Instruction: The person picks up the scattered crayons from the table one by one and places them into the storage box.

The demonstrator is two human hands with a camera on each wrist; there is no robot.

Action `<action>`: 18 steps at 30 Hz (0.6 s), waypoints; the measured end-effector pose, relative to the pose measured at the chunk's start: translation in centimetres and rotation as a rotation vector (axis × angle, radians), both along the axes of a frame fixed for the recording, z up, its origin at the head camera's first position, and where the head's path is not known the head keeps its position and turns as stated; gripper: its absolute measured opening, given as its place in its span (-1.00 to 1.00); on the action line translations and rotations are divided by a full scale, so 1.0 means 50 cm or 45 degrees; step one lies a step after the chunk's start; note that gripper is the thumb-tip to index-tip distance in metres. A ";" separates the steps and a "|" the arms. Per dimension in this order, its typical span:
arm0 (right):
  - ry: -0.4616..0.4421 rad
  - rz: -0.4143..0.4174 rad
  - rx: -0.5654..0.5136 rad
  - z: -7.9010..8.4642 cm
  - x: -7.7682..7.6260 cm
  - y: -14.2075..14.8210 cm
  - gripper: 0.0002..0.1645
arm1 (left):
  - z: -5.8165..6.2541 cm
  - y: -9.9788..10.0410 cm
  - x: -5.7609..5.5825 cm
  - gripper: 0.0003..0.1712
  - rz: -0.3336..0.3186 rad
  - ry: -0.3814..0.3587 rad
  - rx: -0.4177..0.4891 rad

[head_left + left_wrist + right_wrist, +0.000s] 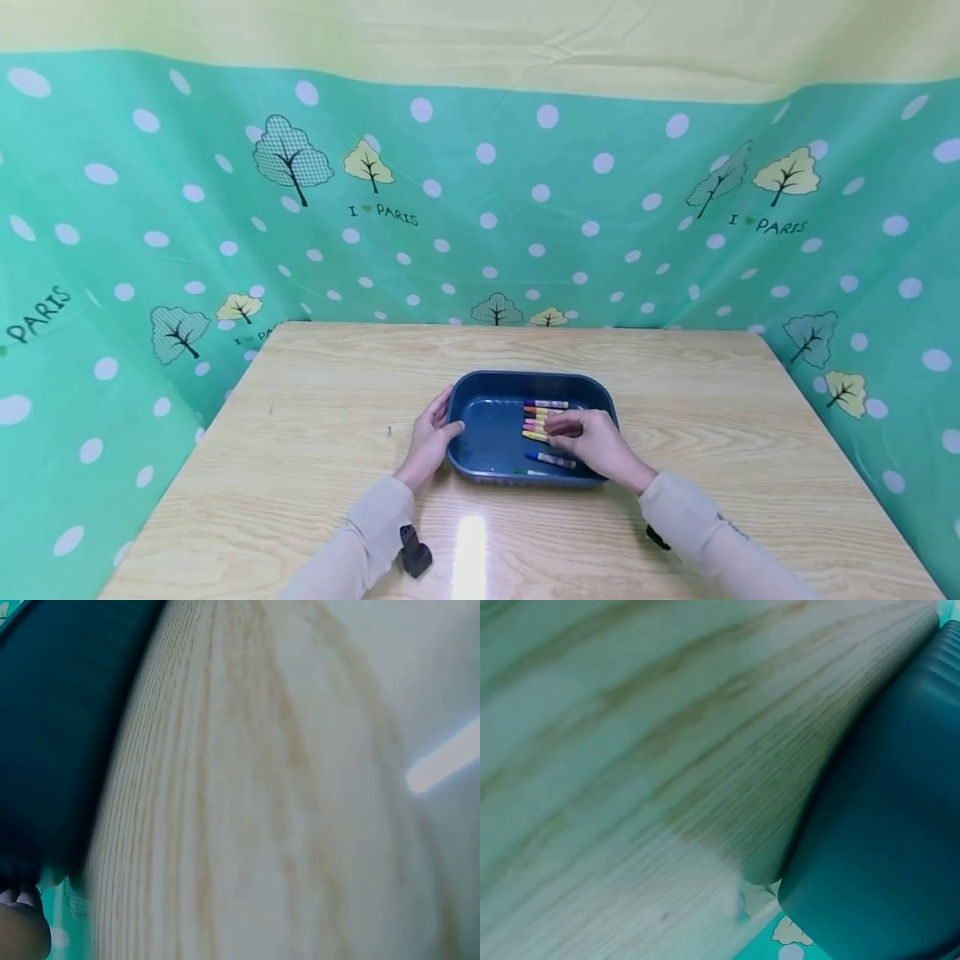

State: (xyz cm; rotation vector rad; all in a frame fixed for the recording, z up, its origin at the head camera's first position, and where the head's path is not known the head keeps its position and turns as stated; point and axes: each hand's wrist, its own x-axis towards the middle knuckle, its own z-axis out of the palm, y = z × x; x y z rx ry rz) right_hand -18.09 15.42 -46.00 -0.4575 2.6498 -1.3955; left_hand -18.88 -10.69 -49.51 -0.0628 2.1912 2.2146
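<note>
A dark blue plastic basin (480,458) with rounded corners stands on the table. My left hand (429,437) grips its left end, thumb over the rim and fingers along the outer wall. Inside, several crayons (534,422) in yellow, pink, orange and purple lie in a row on the right side. A blue crayon (551,459) lies apart, nearer the front wall, and a green crayon (536,472) is partly hidden by that wall. My right hand (594,443) reaches over the right rim, fingers bent and fingertips right at the row; I cannot tell whether they pinch a crayon.
The wood-grain table (337,383) extends around the basin, with a bright light reflection in front. A green dotted cloth (450,208) with printed trees hangs behind and on both sides. The wrist views show mostly tabletop and the basin's outer wall (885,817).
</note>
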 end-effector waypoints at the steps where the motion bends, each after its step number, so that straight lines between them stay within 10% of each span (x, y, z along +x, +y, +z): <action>1: -0.002 -0.009 -0.004 0.000 0.000 -0.001 -0.72 | -0.001 -0.001 0.000 -0.25 0.000 0.000 -0.002; 18: -0.087 -0.081 -0.166 0.009 -0.010 -0.001 -0.68 | 0.011 -0.015 -0.013 -0.24 -0.062 -0.026 0.009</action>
